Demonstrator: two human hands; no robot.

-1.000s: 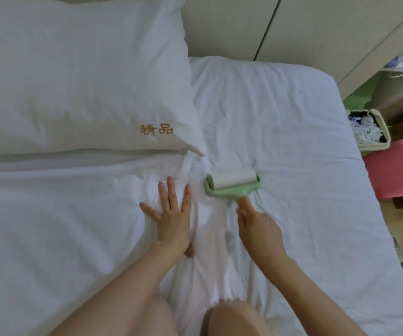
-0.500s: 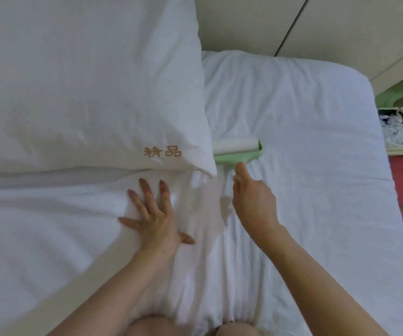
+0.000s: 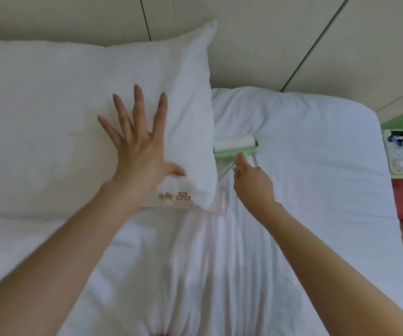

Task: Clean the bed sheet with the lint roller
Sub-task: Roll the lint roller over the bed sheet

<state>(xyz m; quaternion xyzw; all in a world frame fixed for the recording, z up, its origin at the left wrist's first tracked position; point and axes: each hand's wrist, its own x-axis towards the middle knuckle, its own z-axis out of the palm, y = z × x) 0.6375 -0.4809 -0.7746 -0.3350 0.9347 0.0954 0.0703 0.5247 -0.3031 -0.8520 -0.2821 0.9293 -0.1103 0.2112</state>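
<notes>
left hand [image 3: 137, 151]: fingers straight, spread, pressing pillow [image 3: 50, 112] | roller [image 3: 234, 143]: on sheet [image 3: 316, 202], just beside pillow | right hand [image 3: 253, 184]: fingers curled round its handle | step: rolling sheet by pillow, I judge | next: push pillow aside, roll with even pressure

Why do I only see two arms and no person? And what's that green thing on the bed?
The camera sits on the person's head and looks down, so you see only their arms, as if through their eyes. No machine here, just two bare hands. The left hand lies flat on the white pillow, fingers spread. The right hand holds the thin handle of the lint roller, the green thing with a white roll. It rests on the white bed sheet, right beside the pillow, for picking up fluff. Next to the bed, at the right edge, stands a small bin with white scraps inside.
</notes>
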